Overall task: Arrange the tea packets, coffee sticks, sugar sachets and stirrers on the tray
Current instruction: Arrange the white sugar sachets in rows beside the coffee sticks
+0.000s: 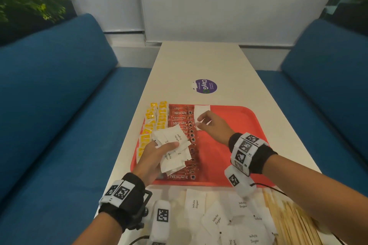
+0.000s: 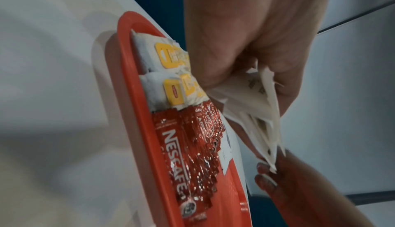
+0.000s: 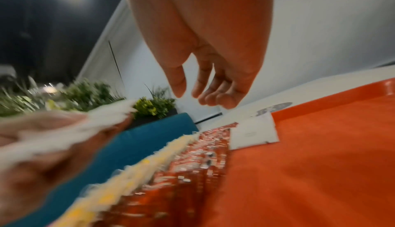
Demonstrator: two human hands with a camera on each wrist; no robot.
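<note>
A red tray (image 1: 229, 145) holds yellow tea packets (image 1: 154, 123) along its left side and red coffee sticks (image 1: 181, 123) in a row beside them. White sugar sachets (image 1: 202, 110) lie at the far end, right of the sticks. My left hand (image 1: 167, 148) grips a fanned bunch of sugar sachets (image 1: 173, 138) above the sticks; the left wrist view shows that bunch (image 2: 252, 104) pinched in the hand (image 2: 245, 72). My right hand (image 1: 207, 123) hovers over the placed sachet (image 3: 254, 132), fingers (image 3: 205, 94) hanging loose and holding nothing.
Loose sugar sachets (image 1: 219, 217) and wooden stirrers (image 1: 294, 223) lie on the white table (image 1: 199, 61) in front of the tray. A purple sticker (image 1: 205, 86) sits beyond the tray. Blue sofas (image 1: 59, 105) flank the table on both sides.
</note>
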